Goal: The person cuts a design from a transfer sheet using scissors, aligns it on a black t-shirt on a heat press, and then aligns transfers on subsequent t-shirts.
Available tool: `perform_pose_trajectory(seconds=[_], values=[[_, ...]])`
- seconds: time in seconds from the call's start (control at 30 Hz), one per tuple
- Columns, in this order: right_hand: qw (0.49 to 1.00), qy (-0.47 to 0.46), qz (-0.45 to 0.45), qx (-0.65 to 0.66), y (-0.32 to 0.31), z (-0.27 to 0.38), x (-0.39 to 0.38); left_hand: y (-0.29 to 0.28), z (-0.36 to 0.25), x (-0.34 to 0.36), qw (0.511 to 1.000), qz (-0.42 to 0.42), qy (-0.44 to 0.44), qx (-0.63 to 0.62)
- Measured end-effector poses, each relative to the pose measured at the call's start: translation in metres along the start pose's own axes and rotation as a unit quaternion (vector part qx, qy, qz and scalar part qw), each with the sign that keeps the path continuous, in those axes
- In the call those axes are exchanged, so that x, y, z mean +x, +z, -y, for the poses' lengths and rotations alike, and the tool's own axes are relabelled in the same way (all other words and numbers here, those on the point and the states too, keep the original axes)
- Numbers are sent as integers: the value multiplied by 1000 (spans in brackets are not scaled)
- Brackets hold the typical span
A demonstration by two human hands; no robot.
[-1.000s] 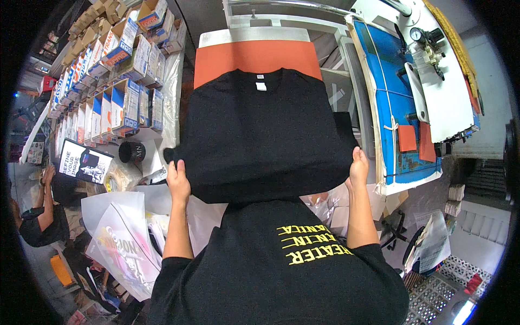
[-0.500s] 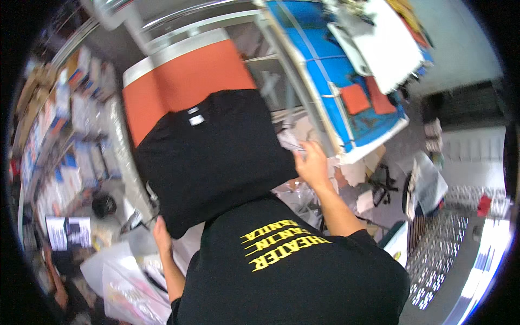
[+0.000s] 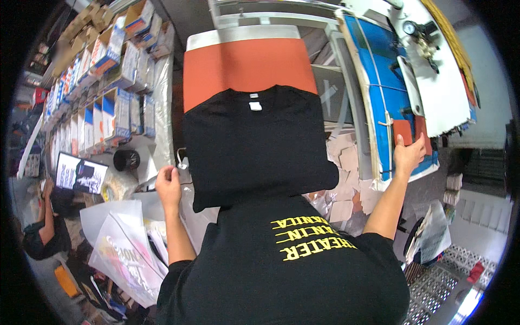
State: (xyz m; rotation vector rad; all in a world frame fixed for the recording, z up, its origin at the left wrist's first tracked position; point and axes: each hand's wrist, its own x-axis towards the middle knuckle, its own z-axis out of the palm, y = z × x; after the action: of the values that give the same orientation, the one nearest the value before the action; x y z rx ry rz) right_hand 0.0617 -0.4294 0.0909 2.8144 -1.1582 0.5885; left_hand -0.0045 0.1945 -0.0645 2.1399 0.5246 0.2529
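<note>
The left hand (image 3: 169,185) curled loosely, seemingly empty; the right hand (image 3: 410,154), half-open, was at an orange square (image 3: 402,129), grip unclear; a brushing torso (image 3: 281,287) could rumple the black shirt (image 3: 257,149).

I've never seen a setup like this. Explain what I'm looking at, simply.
No robot here: someone works bare-handed, filmed by a fisheye camera on their own head, looking down, so straight edges bend. A black shirt lies over an orange-red board, neck end pointing away. The left hand is beside the shirt, curled, with nothing clearly held. The right hand is at a small orange-red pad over a blue surface; whether it grips the pad is hard to tell.
</note>
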Motion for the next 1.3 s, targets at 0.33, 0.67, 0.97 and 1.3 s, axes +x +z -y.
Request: perform_pose_trajectory(seconds=[0.33, 0.67, 0.97, 1.3], values=[[983, -118, -66, 127, -29, -19, 8, 20, -44, 16, 986, -78, 143, 25], [485, -17, 634, 603, 22, 164, -183, 62, -225, -5, 896, 165, 412, -23], [768, -526, 76, 357, 68, 275, -142, 36, -189, 44, 929, 283, 209, 112], [729, -617, 251, 155, 83, 305, -89, 83, -207, 146, 948, 45, 307, -70]])
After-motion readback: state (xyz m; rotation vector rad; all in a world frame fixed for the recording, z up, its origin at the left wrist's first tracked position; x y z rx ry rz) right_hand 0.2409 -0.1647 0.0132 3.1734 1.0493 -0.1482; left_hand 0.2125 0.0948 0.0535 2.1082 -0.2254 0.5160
